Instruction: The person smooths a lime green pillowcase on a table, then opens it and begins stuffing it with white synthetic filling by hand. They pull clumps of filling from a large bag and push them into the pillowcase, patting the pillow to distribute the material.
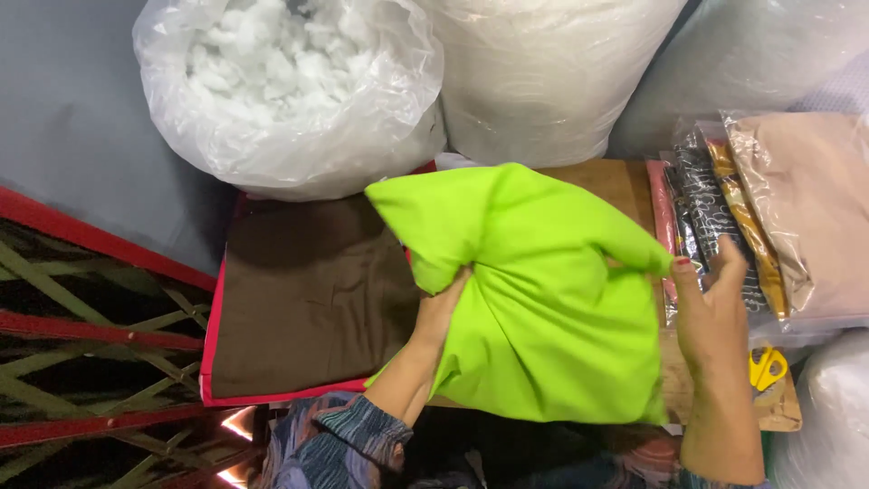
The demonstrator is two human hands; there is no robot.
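Observation:
A bright lime-green cushion cover (pixel 543 299), partly stuffed, lies on a wooden board (pixel 615 181) in front of me. My left hand (pixel 441 312) reaches into the cover's opening at its left side, with the fingers hidden in the fabric. My right hand (pixel 715 308) grips the cover's right corner between thumb and fingers. An open clear plastic bag of white fibre filling (pixel 281 81) stands behind, at the upper left.
A folded brown cloth (pixel 308 299) lies on pink fabric to the left. Large sealed white bags (pixel 552 72) stand behind. Packaged fabrics in clear wrap (pixel 787 208) are stacked at the right, yellow-handled scissors (pixel 768 367) below them. A red and green lattice frame (pixel 81 344) is far left.

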